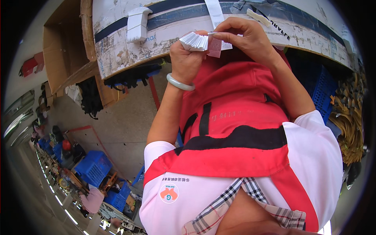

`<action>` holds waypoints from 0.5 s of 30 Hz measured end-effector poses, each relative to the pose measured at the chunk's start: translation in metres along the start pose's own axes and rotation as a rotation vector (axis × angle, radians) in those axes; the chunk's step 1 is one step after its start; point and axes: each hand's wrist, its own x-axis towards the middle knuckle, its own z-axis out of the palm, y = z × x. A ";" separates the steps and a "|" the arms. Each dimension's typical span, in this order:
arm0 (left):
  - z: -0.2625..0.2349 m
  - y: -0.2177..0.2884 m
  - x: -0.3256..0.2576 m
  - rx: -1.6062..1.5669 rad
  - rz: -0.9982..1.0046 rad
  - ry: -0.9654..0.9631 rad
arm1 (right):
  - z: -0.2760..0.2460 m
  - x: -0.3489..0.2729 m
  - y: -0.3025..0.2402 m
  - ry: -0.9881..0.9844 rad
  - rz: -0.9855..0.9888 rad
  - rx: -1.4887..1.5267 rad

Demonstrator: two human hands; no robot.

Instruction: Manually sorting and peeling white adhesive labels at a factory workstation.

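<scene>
My left hand (187, 58), with a pale green bangle (180, 83) on its wrist, is closed around a fanned stack of small white paper tags (194, 40). My right hand (246, 37) meets it from the right and pinches the top edge of the stack with thumb and forefinger. A small pink tag (214, 47) hangs just below that pinch. Both hands are raised in front of my red apron (235, 113), close to the edge of a worn white worktable (125, 47). A long white paper strip (214, 11) lies on the table just above the hands.
An open cardboard box (64, 47) stands left of the table, with a white folded label block (137, 24) on the table edge. Blue plastic crates (94, 166) sit at lower left and another (323, 92) at right. Tan bundled strips (350, 121) pile at right. A person in pink (93, 199) works far off.
</scene>
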 end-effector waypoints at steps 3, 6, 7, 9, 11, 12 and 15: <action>0.001 -0.002 -0.002 -0.060 -0.029 0.000 | 0.000 -0.002 -0.001 -0.004 0.017 0.039; 0.002 -0.002 -0.005 -0.075 -0.094 -0.018 | -0.003 -0.005 -0.002 -0.026 0.006 -0.032; 0.003 -0.002 -0.005 -0.074 -0.094 -0.017 | -0.003 -0.005 -0.005 -0.039 0.025 -0.018; 0.005 -0.005 -0.004 -0.100 -0.086 -0.012 | -0.003 -0.006 -0.006 -0.049 0.047 -0.004; 0.004 -0.002 -0.003 -0.113 -0.170 -0.070 | -0.005 -0.007 -0.001 -0.049 0.030 -0.063; 0.003 0.000 -0.003 -0.125 -0.252 -0.117 | -0.008 -0.006 -0.003 -0.054 0.029 -0.060; 0.006 0.005 -0.004 -0.379 -0.421 -0.103 | -0.018 -0.009 -0.021 -0.431 0.357 0.525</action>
